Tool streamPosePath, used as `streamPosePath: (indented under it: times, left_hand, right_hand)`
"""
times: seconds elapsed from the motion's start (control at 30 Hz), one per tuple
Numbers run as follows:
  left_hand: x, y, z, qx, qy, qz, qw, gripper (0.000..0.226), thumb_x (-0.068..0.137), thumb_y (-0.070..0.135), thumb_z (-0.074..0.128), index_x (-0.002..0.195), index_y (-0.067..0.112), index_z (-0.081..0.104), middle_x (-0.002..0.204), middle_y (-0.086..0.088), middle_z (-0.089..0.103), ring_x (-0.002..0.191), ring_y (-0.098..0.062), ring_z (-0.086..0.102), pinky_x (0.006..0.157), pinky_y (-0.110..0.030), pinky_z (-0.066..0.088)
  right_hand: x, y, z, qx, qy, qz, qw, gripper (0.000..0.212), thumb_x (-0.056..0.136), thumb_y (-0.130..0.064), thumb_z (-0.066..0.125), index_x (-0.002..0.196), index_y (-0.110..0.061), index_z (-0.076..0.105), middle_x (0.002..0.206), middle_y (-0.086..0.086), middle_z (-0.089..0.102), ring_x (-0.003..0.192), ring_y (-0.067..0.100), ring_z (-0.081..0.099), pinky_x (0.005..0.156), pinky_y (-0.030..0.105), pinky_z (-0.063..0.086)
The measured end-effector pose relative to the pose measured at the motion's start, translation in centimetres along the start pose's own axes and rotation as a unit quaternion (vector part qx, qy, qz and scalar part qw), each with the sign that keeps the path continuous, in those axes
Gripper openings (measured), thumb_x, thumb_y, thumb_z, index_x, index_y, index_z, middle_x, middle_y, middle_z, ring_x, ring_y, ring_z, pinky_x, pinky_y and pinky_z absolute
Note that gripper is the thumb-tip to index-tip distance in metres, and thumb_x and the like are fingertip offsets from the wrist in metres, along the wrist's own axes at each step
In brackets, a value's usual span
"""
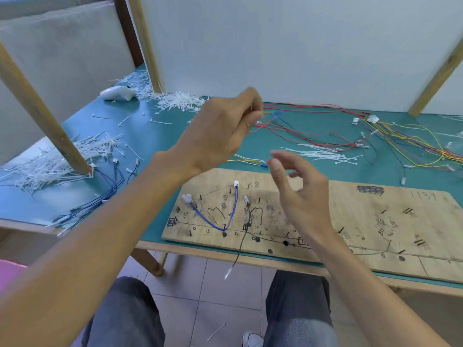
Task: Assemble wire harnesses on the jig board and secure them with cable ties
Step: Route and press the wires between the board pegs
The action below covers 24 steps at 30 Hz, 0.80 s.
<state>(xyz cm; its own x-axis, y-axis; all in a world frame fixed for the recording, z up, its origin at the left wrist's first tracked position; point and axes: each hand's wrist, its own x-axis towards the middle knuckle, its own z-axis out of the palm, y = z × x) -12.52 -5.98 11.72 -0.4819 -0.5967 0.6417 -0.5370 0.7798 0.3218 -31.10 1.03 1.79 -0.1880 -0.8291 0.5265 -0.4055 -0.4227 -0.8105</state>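
A wooden jig board [363, 216] with nails and pen marks lies at the table's front edge. A blue wire [215, 222] loops between its nails, and a black wire [241, 242] runs down past the board's edge and hangs off the table. My left hand [220, 128] is raised above the table behind the board and pinches the end of a red wire [265, 125] from the loose bundle. My right hand [300, 194] hovers over the middle of the board with its fingers loosely curved and nothing in it.
Red and black wires [313, 136] and a yellow, blue and red bundle [406, 144] lie at the back right. White cable ties [323, 154] lie behind the board, with heaps of them [50, 166] at the left. A wooden post [37, 106] stands at left. Blue wires [110, 191] lie beside it.
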Motion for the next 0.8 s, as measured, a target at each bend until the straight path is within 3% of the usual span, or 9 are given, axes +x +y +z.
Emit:
streamPosePath:
  times: [0.1,0.23,0.33,0.43,0.53,0.63,0.8]
  left_hand:
    - [-2.0,1.4,0.0,-0.07,-0.068,-0.044,0.994,0.009,0.106,0.016,0.058,0.1,0.009,0.057,0.066,0.005,0.063,0.059,-0.014,0.056,0.061,-0.022,0.042]
    - [-5.2,2.4,0.1,-0.147,-0.067,-0.119,0.98,0.01,0.107,0.017,0.058,0.099,0.011,0.056,0.065,0.002,0.068,0.048,-0.01,0.053,0.052,-0.017,0.042]
    - [-7.8,2.9,0.0,-0.248,-0.076,-0.247,0.933,0.01,0.11,0.018,0.051,0.103,0.012,0.052,0.067,-0.009,0.069,0.043,-0.026,0.053,0.045,-0.038,0.053]
    - [-10.2,3.0,-0.1,-0.323,-0.056,-0.338,0.882,0.011,0.11,0.016,0.049,0.103,0.009,0.05,0.067,-0.014,0.067,0.045,-0.027,0.053,0.049,-0.039,0.052]
    - [-11.8,2.9,-0.3,-0.283,-0.037,-0.363,0.887,0.011,0.108,0.021,0.054,0.098,0.017,0.054,0.06,-0.006,0.065,0.044,-0.027,0.056,0.052,-0.035,0.052]
    - [-12.4,2.9,-0.8,-0.239,-0.023,-0.361,0.901,0.013,0.105,0.028,0.06,0.096,0.022,0.053,0.053,-0.003,0.064,0.043,-0.023,0.056,0.054,-0.029,0.05]
    - [-13.1,3.1,-2.1,-0.173,-0.063,-0.356,0.916,0.019,0.104,0.034,0.06,0.088,0.036,0.05,0.05,-0.002,0.064,0.033,-0.016,0.048,0.038,-0.019,0.037]
  right_hand:
    - [1.0,-2.6,0.6,0.181,-0.006,0.049,0.982,0.022,0.102,-0.034,0.069,0.118,-0.02,0.072,0.103,0.001,0.078,0.089,0.018,0.074,0.08,0.03,0.057]
    - [0.9,-4.1,1.8,0.216,-0.028,0.071,0.973,0.009,0.103,-0.023,0.068,0.096,-0.019,0.072,0.082,-0.002,0.073,0.073,0.014,0.068,0.068,0.027,0.055]
    - [0.3,-4.1,2.7,0.217,-0.058,0.104,0.969,0.014,0.105,-0.019,0.064,0.094,-0.012,0.069,0.082,0.001,0.074,0.074,0.014,0.067,0.067,0.025,0.055]
    - [0.5,-4.0,3.2,0.221,-0.102,0.139,0.96,0.017,0.108,-0.015,0.06,0.094,-0.008,0.066,0.08,0.002,0.073,0.07,0.015,0.064,0.065,0.025,0.053]
    - [0.6,-4.0,3.7,0.2,-0.154,0.159,0.955,0.016,0.107,-0.015,0.061,0.098,-0.002,0.065,0.073,0.0,0.067,0.063,0.012,0.056,0.062,0.019,0.047]
    - [1.0,-4.4,4.0,0.224,-0.166,0.177,0.944,0.012,0.107,-0.016,0.06,0.101,-0.007,0.065,0.07,0.001,0.062,0.061,0.012,0.051,0.061,0.017,0.044]
    - [2.2,-4.2,4.0,0.178,-0.183,0.135,0.957,0.01,0.106,-0.019,0.064,0.1,-0.012,0.067,0.07,0.0,0.063,0.065,0.012,0.054,0.065,0.019,0.045]
